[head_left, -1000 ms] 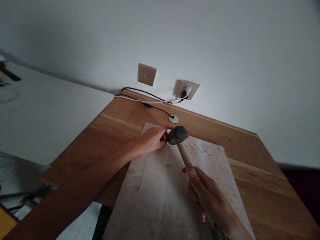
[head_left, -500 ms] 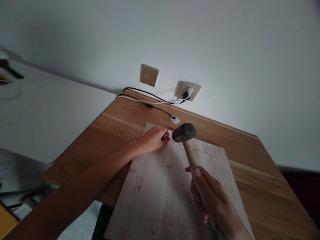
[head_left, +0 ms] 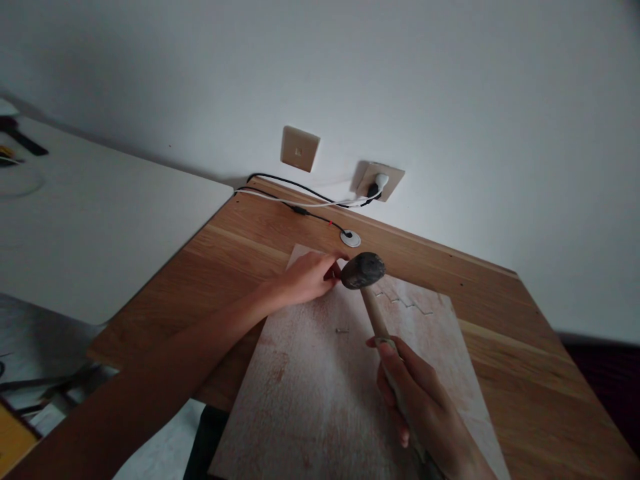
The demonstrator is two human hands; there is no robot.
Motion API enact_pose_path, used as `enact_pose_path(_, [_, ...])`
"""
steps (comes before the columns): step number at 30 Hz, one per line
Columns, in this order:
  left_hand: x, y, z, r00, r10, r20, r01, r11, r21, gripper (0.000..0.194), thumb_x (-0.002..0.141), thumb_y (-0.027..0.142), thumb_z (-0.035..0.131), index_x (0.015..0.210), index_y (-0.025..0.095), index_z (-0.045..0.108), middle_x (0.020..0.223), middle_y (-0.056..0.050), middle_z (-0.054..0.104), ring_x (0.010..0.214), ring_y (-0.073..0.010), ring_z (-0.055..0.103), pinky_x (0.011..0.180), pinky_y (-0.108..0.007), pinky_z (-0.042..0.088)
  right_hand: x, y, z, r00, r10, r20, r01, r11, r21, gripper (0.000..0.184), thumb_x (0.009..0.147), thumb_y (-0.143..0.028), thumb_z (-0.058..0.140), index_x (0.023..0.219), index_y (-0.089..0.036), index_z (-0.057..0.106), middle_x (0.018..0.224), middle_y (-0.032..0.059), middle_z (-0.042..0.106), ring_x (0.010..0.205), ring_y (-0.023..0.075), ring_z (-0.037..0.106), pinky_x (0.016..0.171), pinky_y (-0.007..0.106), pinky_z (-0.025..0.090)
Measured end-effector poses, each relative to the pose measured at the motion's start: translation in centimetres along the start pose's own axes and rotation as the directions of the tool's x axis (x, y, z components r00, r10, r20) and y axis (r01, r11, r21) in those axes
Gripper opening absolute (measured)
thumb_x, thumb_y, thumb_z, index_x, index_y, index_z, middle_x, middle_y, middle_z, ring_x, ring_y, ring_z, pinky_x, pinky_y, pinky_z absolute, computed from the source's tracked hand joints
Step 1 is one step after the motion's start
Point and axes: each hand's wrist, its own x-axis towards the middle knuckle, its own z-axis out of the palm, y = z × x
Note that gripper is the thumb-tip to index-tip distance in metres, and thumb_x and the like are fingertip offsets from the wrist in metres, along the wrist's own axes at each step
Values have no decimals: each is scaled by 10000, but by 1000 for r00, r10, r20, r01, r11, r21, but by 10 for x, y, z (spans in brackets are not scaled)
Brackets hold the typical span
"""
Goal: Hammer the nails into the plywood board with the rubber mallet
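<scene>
View: single, head-worn, looking forward and steeply down from above the near edge of the brown wooden table. Facing: toward the far grey-white wall, horizon tilted. Range: close; the pale rectangular wooden board fills the near centre. Left edge: white tabletop. Far centre: beige wall socket. No second view.

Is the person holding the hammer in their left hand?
No, the right hand grips the wooden handle of the hammer, while the left hand rests on the board beside the hammer's head.
</scene>
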Motion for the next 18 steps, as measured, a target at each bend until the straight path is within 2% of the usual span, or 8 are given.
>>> enact_pose_path(5, [1, -4, 2, 999, 49, -18, -49, 999, -23, 524, 856, -35, 691, 1331, 186, 693, 1020, -49, 830, 919, -185, 790, 849, -303, 602, -4, -1, -2, 1000, -8, -3, 8, 1000, 19, 680, 980, -815, 569, 1228, -184, 621, 612, -107, 530, 345, 42, 411, 325, 149, 336])
enact_pose_path(11, [1, -1, -1, 999, 37, -19, -37, 999, 1, 490, 862, -38, 688, 1305, 169, 713, 1038, -75, 825, 951, -214, 792, 872, -332, 608, 0, -1, -4, 999, 1, 47, 0, 1000, -13, 705, 960, -843, 571, 1178, -175, 622, 623, -105, 530, 359, 40, 434, 325, 138, 347])
enact_pose_path(18, [1, -3, 0, 999, 30, -29, -30, 999, -18, 552, 845, -2, 736, 1364, 177, 681, 1029, -51, 828, 938, -200, 790, 892, -331, 611, 1, -3, -7, 999, -4, 45, 5, 1000, -16, 705, 958, -840, 574, 1185, -173, 602, 619, -109, 523, 366, 43, 429, 327, 139, 357])
